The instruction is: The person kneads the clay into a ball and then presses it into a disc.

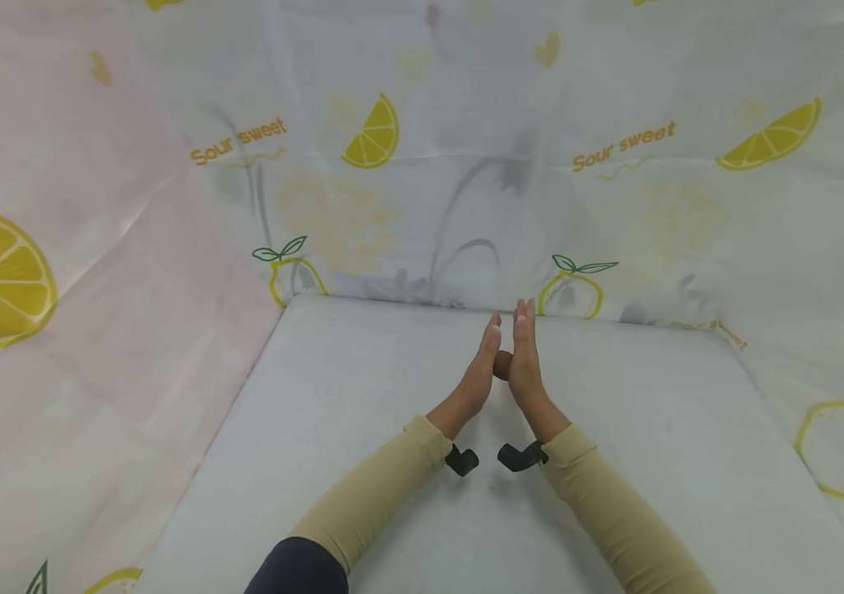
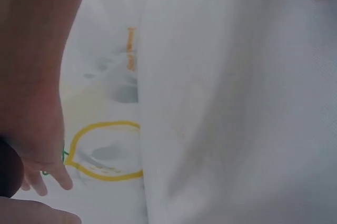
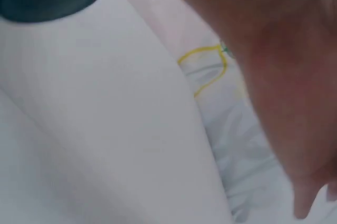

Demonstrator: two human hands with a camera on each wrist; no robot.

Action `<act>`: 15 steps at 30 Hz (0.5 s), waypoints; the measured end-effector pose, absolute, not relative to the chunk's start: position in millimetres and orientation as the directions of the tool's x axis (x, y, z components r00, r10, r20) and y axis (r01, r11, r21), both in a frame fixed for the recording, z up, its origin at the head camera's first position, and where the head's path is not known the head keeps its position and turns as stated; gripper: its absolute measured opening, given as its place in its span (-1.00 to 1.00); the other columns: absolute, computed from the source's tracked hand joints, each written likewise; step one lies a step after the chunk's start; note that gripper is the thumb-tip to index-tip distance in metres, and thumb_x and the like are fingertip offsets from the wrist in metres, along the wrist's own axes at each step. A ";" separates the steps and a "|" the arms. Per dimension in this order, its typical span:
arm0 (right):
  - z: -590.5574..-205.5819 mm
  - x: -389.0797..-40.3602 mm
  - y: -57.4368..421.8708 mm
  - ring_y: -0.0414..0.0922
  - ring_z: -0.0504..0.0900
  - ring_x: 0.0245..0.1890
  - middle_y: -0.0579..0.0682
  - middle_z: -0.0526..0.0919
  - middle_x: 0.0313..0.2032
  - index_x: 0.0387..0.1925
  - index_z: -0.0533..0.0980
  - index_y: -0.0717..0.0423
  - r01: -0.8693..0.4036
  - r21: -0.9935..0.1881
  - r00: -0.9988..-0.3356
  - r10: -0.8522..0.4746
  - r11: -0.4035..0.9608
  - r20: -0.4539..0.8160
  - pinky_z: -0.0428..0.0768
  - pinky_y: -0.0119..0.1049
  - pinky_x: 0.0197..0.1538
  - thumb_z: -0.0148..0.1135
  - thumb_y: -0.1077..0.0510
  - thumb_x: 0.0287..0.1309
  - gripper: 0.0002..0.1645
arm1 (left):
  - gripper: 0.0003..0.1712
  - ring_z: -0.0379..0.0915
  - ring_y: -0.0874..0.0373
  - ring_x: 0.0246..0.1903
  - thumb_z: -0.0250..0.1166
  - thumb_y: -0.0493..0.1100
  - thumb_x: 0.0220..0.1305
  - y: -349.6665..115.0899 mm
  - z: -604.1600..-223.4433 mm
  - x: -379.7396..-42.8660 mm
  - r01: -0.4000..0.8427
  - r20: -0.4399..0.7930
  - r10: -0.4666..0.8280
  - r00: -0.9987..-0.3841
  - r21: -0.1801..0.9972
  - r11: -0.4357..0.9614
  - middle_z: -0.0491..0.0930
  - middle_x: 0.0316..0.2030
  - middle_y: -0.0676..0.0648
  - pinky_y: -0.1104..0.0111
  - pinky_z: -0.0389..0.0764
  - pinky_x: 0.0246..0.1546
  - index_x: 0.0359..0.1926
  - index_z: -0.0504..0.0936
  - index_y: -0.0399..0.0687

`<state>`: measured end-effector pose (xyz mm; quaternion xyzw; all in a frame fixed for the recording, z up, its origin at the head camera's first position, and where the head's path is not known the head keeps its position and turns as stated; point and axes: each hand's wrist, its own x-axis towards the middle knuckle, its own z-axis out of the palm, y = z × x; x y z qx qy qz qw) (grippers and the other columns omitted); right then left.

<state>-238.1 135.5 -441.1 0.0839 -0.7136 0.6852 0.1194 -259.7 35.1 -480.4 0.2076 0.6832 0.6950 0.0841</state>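
Both hands are raised over the white table, palms facing each other, with a small brown ball [image 1: 502, 365] between them. My left hand [image 1: 477, 375] has its fingers straight and its palm against the ball's left side. From the right, my right hand [image 1: 525, 359] presses the ball with straight fingers pointing forward. In the left wrist view, the ball [image 2: 8, 171] shows as a dark round edge between the right hand [image 2: 31, 119] and part of the left hand [image 2: 37, 213]. The right wrist view shows the left hand [image 3: 300, 103]; there the ball is hidden.
A white table [image 1: 347, 371] lies below the hands. Behind and beside it hangs a sheet [image 1: 429, 223] printed with lemons and lettering. Black wrist devices [image 1: 462, 460] stick out inward from both wrists, a short gap apart.
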 end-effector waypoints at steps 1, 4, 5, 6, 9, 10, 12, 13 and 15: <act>-442.2 -239.0 137.0 0.02 -0.19 0.61 0.16 -0.21 0.61 0.59 -0.39 0.27 -0.278 -0.960 -0.959 0.041 0.043 0.280 -0.22 -0.07 0.58 -0.44 0.06 0.60 -0.24 | -0.13 -0.40 0.19 0.58 -0.46 0.37 0.57 35.0 -479.1 -259.6 0.173 0.179 0.401 -0.899 0.984 -0.051 -0.25 0.63 0.04 0.09 -0.27 0.55 0.64 -0.24 -0.03; -448.3 -241.3 140.0 0.01 -0.22 0.61 0.16 -0.24 0.61 0.59 -0.39 0.26 -0.258 -0.964 -0.965 0.029 0.062 0.260 -0.23 -0.08 0.58 -0.46 0.04 0.61 -0.24 | -0.15 -0.40 0.22 0.58 -0.47 0.33 0.58 34.0 -474.1 -260.4 0.198 0.200 0.392 -0.898 0.979 -0.046 -0.25 0.62 0.05 0.14 -0.26 0.55 0.64 -0.24 -0.04; -450.5 -241.7 140.5 0.01 -0.23 0.61 0.16 -0.25 0.61 0.59 -0.39 0.26 -0.250 -0.966 -0.967 0.025 0.067 0.252 -0.24 -0.09 0.58 -0.47 0.03 0.61 -0.25 | -0.16 -0.39 0.22 0.58 -0.47 0.31 0.59 33.5 -471.8 -260.9 0.207 0.210 0.387 -0.898 0.977 -0.050 -0.25 0.62 0.04 0.15 -0.25 0.55 0.64 -0.24 -0.05; -452.6 -241.5 140.4 0.00 -0.24 0.61 0.15 -0.25 0.61 0.59 -0.39 0.26 -0.241 -0.968 -0.970 0.020 0.072 0.243 -0.24 -0.09 0.58 -0.47 0.03 0.61 -0.25 | -0.17 -0.39 0.22 0.58 -0.48 0.29 0.59 32.9 -469.4 -261.3 0.213 0.218 0.384 -0.897 0.975 -0.054 -0.25 0.63 0.03 0.17 -0.25 0.55 0.64 -0.25 -0.07; -457.4 -238.6 138.2 0.02 -0.25 0.61 0.18 -0.26 0.61 0.58 -0.37 0.29 -0.243 -0.965 -0.970 -0.002 0.096 0.244 -0.25 -0.08 0.58 -0.50 0.06 0.62 -0.27 | -0.19 -0.38 0.21 0.58 -0.47 0.27 0.60 31.4 -465.8 -264.5 0.227 0.237 0.369 -0.899 0.971 -0.072 -0.24 0.63 0.01 0.18 -0.24 0.55 0.64 -0.24 -0.07; -458.6 -237.0 136.8 0.03 -0.25 0.61 0.18 -0.27 0.61 0.58 -0.38 0.31 -0.248 -0.964 -0.969 -0.012 0.097 0.248 -0.25 -0.06 0.58 -0.50 0.07 0.62 -0.28 | -0.20 -0.38 0.21 0.57 -0.46 0.26 0.61 31.1 -465.5 -265.7 0.224 0.238 0.359 -0.903 0.971 -0.079 -0.23 0.62 0.01 0.18 -0.24 0.55 0.64 -0.23 -0.07; -460.8 -233.2 133.2 0.05 -0.26 0.60 0.20 -0.28 0.61 0.57 -0.39 0.33 -0.263 -0.958 -0.965 -0.035 0.111 0.260 -0.25 -0.04 0.58 -0.52 0.10 0.63 -0.29 | -0.21 -0.36 0.22 0.57 -0.44 0.26 0.61 30.3 -465.9 -268.0 0.210 0.229 0.334 -0.914 0.973 -0.093 -0.20 0.62 0.03 0.17 -0.23 0.55 0.64 -0.20 -0.04; -461.7 -231.3 131.8 0.06 -0.27 0.60 0.22 -0.28 0.60 0.57 -0.39 0.35 -0.275 -0.954 -0.961 -0.046 0.117 0.272 -0.24 -0.02 0.57 -0.52 0.12 0.63 -0.30 | -0.21 -0.35 0.23 0.57 -0.42 0.27 0.61 30.5 -466.9 -269.6 0.198 0.219 0.321 -0.921 0.975 -0.099 -0.19 0.62 0.06 0.16 -0.23 0.55 0.65 -0.18 -0.01; -462.6 -227.4 128.6 0.07 -0.27 0.60 0.22 -0.28 0.60 0.56 -0.40 0.36 -0.286 -0.951 -0.958 -0.064 0.120 0.280 -0.22 -0.01 0.57 -0.51 0.14 0.63 -0.30 | -0.23 -0.34 0.23 0.57 -0.40 0.27 0.61 30.4 -467.9 -271.7 0.174 0.199 0.298 -0.934 0.979 -0.107 -0.16 0.62 0.07 0.15 -0.22 0.55 0.65 -0.16 0.02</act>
